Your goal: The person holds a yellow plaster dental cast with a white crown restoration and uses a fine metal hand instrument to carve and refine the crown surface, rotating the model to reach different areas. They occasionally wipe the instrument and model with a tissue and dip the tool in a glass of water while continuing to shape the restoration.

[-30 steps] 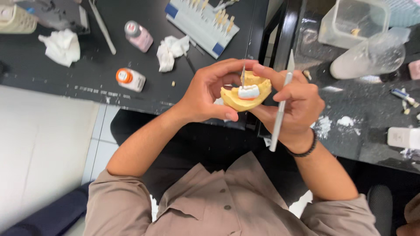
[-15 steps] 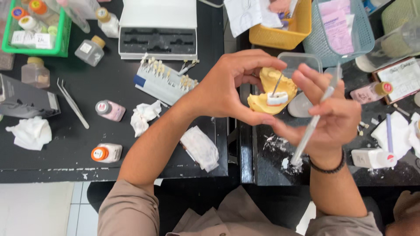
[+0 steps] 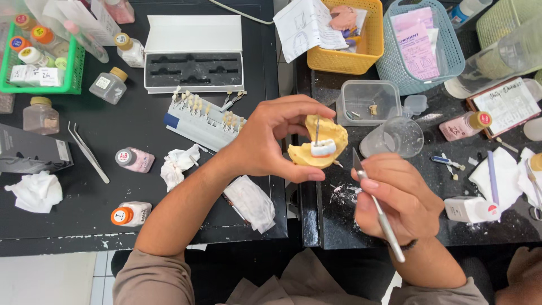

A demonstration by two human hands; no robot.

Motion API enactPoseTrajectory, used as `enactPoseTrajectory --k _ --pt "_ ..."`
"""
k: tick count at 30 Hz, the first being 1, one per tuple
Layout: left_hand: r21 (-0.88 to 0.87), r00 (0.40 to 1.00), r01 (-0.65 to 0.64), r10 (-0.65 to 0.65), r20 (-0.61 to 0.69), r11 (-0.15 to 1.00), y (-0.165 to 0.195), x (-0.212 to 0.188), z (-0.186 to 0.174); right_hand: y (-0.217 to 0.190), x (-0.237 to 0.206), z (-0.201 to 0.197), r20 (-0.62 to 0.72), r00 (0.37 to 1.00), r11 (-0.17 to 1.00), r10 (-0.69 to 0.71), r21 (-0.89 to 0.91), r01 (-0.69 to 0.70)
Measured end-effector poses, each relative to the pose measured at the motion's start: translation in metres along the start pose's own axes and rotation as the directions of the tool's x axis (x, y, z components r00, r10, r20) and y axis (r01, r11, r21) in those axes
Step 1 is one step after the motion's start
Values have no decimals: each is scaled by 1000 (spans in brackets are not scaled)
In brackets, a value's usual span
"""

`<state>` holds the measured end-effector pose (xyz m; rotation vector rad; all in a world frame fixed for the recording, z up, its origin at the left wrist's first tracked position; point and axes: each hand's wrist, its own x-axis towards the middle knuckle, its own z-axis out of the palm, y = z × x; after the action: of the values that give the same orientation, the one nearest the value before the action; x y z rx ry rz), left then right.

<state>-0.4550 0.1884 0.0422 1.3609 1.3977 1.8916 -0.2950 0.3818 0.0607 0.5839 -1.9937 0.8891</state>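
Since a moment ago, the right hand (image 3: pixel 395 197) has dropped away from the yellow plaster jaw model (image 3: pixel 319 148), fingers closed around a thin metal tool (image 3: pixel 377 210). Left hand (image 3: pixel 271 141) grips the model above the bench edge, fingers wrapped around its base. It looks light, stiff and brittle; best held by the base, clear of the white tooth (image 3: pixel 323 149).

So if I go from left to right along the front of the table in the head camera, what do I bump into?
Crumpled white tissue → orange-capped bottle → folded white wipe → left hand with the yellow tooth model → right hand with a thin metal tool → white red-capped bottle.
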Motion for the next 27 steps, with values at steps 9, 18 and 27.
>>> enactPoseTrajectory --k 9,18,27 --pt "7 999 -25 25 -26 1000 9 -5 5 -6 0 6 23 1000 998 -7 -63 8" --pt "75 998 -42 46 -53 996 17 -8 12 -15 -12 1 -16 993 992 121 42 -120" --pt "194 989 -112 129 -78 975 21 -7 16 -10 -15 6 -42 995 990 96 109 -91"
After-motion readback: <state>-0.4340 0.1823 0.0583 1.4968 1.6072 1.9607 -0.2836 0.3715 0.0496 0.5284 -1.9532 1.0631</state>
